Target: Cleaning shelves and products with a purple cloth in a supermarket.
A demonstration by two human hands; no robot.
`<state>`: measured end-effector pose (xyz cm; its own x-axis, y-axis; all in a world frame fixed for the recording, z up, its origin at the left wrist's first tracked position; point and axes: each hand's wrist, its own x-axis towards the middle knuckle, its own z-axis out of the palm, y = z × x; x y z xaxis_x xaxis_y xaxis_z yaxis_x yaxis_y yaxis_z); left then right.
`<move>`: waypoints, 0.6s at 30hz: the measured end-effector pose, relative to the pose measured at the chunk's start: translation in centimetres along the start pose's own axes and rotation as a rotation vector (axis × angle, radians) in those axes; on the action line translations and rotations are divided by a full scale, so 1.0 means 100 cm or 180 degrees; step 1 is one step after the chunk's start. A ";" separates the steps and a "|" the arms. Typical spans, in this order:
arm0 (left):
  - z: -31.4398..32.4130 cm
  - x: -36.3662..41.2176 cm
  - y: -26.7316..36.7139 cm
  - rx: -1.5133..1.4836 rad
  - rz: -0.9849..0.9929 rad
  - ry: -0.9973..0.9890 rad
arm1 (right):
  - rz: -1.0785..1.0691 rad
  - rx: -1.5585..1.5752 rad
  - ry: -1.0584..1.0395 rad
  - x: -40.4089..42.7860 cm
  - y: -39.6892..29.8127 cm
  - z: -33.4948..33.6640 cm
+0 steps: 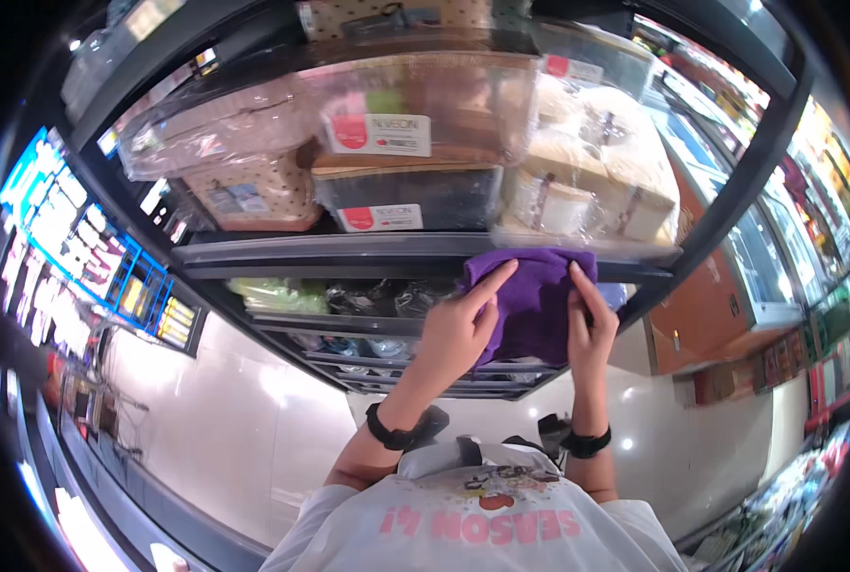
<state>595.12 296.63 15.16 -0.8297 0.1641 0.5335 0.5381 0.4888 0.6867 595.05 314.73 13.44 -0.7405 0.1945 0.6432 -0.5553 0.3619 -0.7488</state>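
A purple cloth (532, 307) hangs folded between my two hands, in front of the front edge of a dark metal shelf (311, 259). My left hand (464, 322) pinches its upper left part, the index finger pointing up along the fabric. With thumb and fingers, my right hand (591, 322) grips the cloth's right edge. The cloth hides part of the shelf rail and of the lower tiers behind it. Each wrist wears a black band.
Plastic-wrapped storage boxes (411, 100), a dotted box (253, 189) and cream-coloured containers (596, 171) fill the shelf at chest height. Wrapped goods (357, 297) sit on lower tiers. A brown-sided display case (711, 286) stands to the right, a blue wire rack (135, 279) to the left.
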 end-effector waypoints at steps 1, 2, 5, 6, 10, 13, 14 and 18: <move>-0.004 -0.003 -0.001 0.0150 -0.0112 0.0077 | -0.0049 -0.0054 -0.0119 -0.002 -0.001 0.005; -0.011 -0.005 -0.004 0.0191 -0.0211 0.0189 | -0.0141 0.0059 -0.0199 -0.003 -0.005 0.015; -0.032 -0.015 -0.013 0.0072 -0.0475 0.0654 | -0.0218 -0.0135 -0.0754 -0.004 -0.017 0.038; -0.039 -0.019 -0.016 0.0133 -0.0515 0.0833 | -0.0680 0.0055 -0.0635 -0.001 -0.018 0.052; -0.060 -0.030 -0.034 0.0462 -0.0372 0.1397 | -0.0661 -0.0106 -0.1179 -0.001 -0.036 0.076; -0.070 -0.030 -0.034 0.0418 -0.0575 0.1495 | -0.0794 -0.0058 -0.1161 -0.001 -0.038 0.093; -0.071 -0.029 -0.038 0.0442 -0.0587 0.1521 | -0.0768 -0.0079 -0.1203 -0.001 -0.038 0.095; -0.066 -0.030 -0.049 0.0296 -0.0326 0.1747 | -0.0663 0.0006 -0.1384 0.003 -0.035 0.098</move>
<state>595.94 288.10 13.45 -0.6651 -0.3456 0.6619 0.4229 0.5562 0.7154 593.08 304.57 14.69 -0.7029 -0.2813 0.6533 -0.7090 0.3509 -0.6117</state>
